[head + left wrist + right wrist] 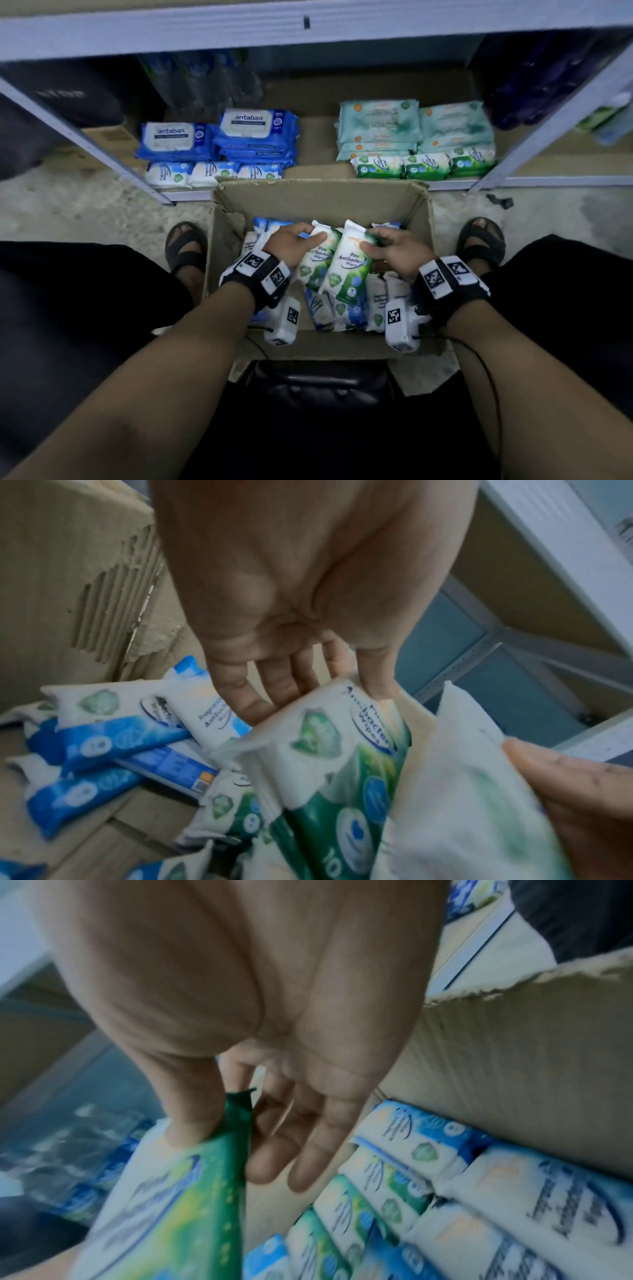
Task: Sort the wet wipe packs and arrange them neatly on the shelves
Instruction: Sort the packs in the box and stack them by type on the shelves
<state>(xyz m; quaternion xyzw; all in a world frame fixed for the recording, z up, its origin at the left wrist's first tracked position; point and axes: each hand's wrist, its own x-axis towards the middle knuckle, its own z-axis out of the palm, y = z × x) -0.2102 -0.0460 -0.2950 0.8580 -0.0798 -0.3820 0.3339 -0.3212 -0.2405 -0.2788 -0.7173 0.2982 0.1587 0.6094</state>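
Observation:
Over the open cardboard box (318,195) each hand holds one green-and-white pine wipes pack. My left hand (310,234) (308,688) grips the left pack (317,262) (342,756) at its top end, fingers behind it. My right hand (371,241) (240,1145) pinches the right pack (349,270) (164,1204) by its green top edge between thumb and fingers. The two packs touch side by side. Under them the box holds several loose blue packs (103,739) and green ones (369,1191).
On the bottom shelf (445,185) stand blue antabax stacks (253,133), teal stacks (376,126), a front row of small blue packs (212,173) and a front row of small green packs (424,166). A bare cardboard gap (315,144) lies between them. Shelf uprights flank both sides; my feet flank the box.

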